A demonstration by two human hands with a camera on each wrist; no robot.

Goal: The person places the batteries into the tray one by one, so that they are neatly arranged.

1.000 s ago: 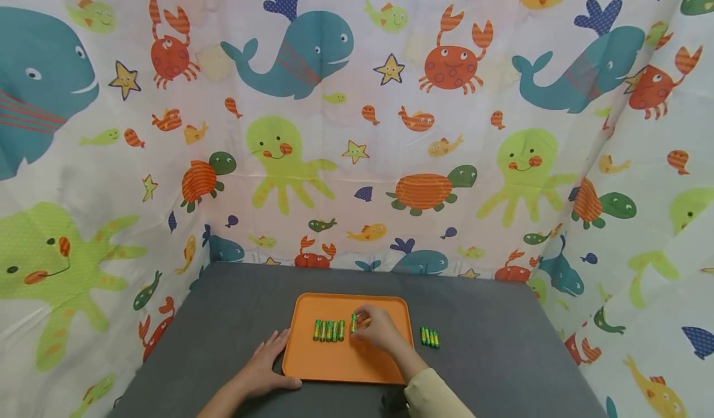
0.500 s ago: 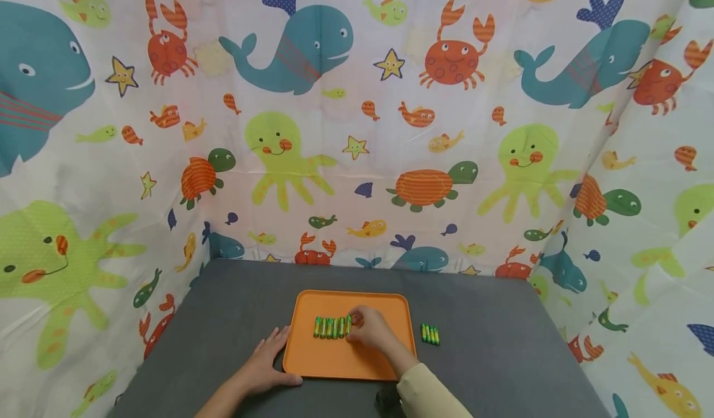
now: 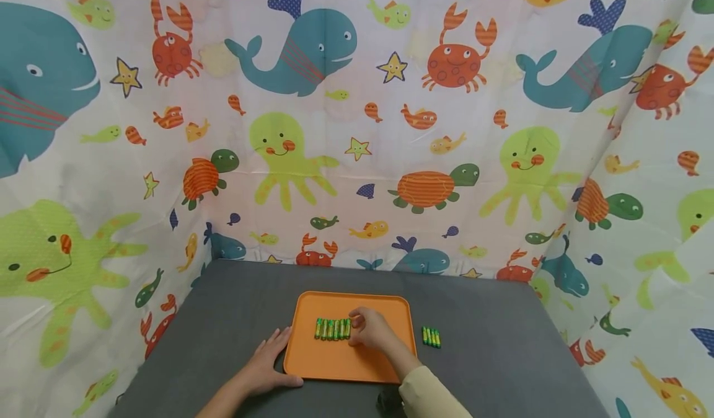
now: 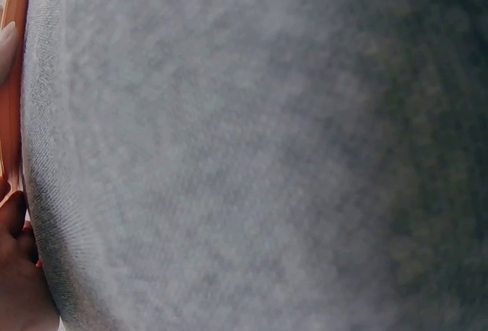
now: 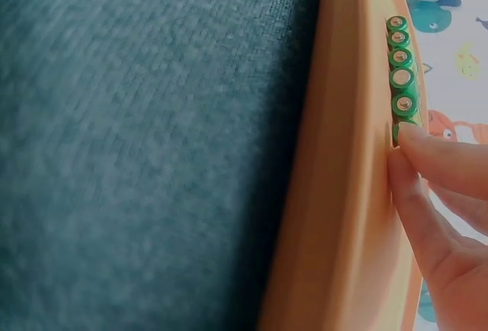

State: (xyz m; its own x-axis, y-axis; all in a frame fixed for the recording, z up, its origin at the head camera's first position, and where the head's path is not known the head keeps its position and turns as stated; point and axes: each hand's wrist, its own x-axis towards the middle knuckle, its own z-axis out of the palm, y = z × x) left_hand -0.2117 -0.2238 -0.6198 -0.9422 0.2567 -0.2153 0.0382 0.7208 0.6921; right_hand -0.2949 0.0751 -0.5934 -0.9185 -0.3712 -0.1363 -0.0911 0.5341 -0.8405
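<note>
Several green-and-yellow batteries [image 3: 332,329] lie side by side in a row on an orange tray [image 3: 323,362]. At the row's right end, my right hand [image 3: 372,332] holds the last battery [image 5: 396,131] by thumb and finger, close against its neighbour. The right wrist view shows the row's round ends, the last one partly covered by a fingertip. My left hand [image 3: 269,361] rests at the tray's left edge, its fingers stretched along the side and its thumb at the near left corner. Only parts of that hand show in the left wrist view.
To the right of the tray, several more batteries [image 3: 431,337] lie together on the dark grey table [image 3: 480,356]. A curtain [image 3: 346,157] printed with sea animals hangs behind and at both sides. A small dark object [image 3: 389,400] sits near my right sleeve.
My right hand has moved a battery leftward from a small gap until it meets the row's right end. The left hand stays at the tray's edge.
</note>
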